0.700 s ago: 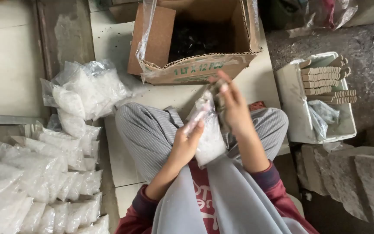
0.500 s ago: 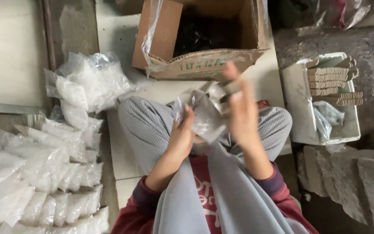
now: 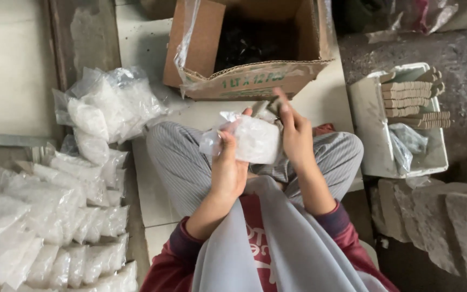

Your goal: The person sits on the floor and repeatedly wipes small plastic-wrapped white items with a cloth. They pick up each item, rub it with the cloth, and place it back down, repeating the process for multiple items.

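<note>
1. I am looking down at a tiled floor [image 3: 152, 189] where a person is sitting cross-legged in striped trousers.
2. A cardboard box [image 3: 244, 81] lined with clear plastic is standing open ahead of the knees, holding dark contents I cannot identify.
3. Rows of filled clear bags [image 3: 55, 227] are lying on the floor at the person's left, and a looser heap of bags [image 3: 109, 103] is sitting just beyond them.
4. A white tray [image 3: 374, 135] is resting on the floor at the person's right, carrying stacked brown strips [image 3: 414, 100].
5. A small clear plastic bag [image 3: 252, 138] is being held above the lap, between both hands and just short of the box.
6. The left hand [image 3: 228, 167] is closing its grip on the near left edge of the bag, thumb on top.
7. The right hand [image 3: 295, 132] is gripping the bag's far right side, fingers curling over its top corner.
</note>
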